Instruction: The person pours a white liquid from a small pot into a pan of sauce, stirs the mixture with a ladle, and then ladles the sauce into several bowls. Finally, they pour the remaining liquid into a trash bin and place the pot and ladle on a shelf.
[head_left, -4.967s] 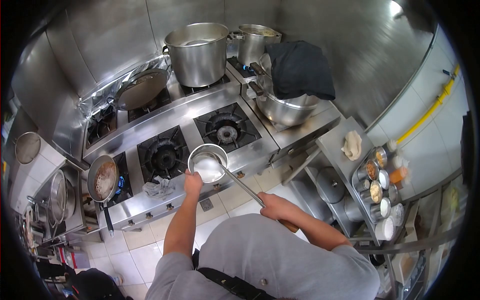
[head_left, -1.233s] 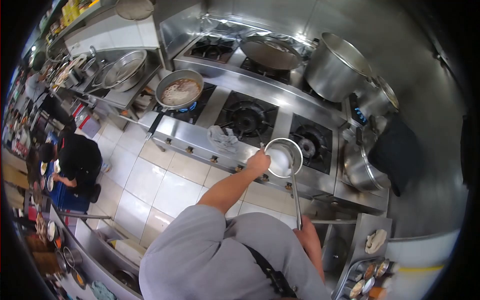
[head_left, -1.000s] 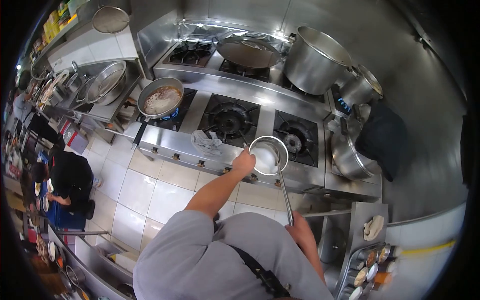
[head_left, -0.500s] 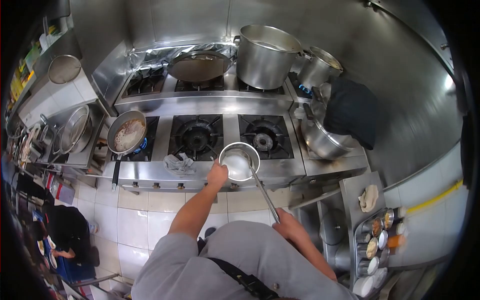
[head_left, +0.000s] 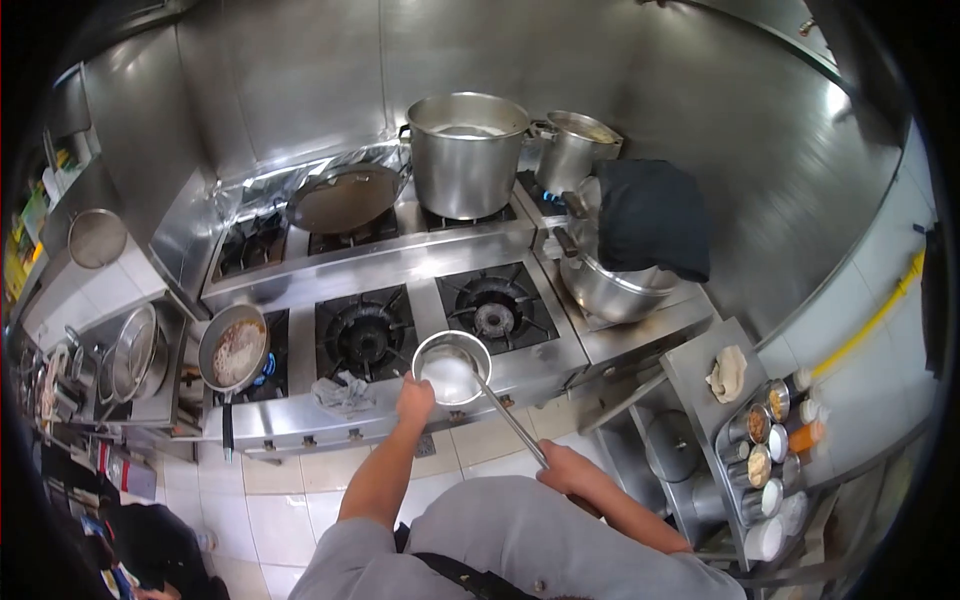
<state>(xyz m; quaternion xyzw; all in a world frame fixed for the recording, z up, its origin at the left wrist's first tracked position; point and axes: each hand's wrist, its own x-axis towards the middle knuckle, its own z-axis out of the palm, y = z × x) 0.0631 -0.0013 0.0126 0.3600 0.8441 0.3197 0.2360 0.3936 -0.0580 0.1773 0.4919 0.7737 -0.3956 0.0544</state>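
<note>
In front of the stove I hold up a small metal pot [head_left: 428,386] with whitish contents. My left hand [head_left: 415,400] is closed on its left side, where a handle seems to be; the fingers partly cover it. A long metal ladle [head_left: 512,425] slants over the pot's right rim, its head down inside and hard to make out. Around the end of its handle my right hand [head_left: 568,468] is closed. The nearest burner [head_left: 493,308] lies just beyond the pot.
A frying pan [head_left: 236,350] with brownish, foamy contents sits over a blue flame. Behind stand a wok [head_left: 345,200] and a tall stockpot [head_left: 466,165]. A crumpled cloth [head_left: 343,393] lies on the stove edge. Seasoning containers [head_left: 760,467] line the right side. Another person [head_left: 155,545] is at lower left.
The head view has shifted and tilted, so the stove appears rotated and its back pots lower. Both hands keep their hold on the pot and ladle, now slightly left in view.
</note>
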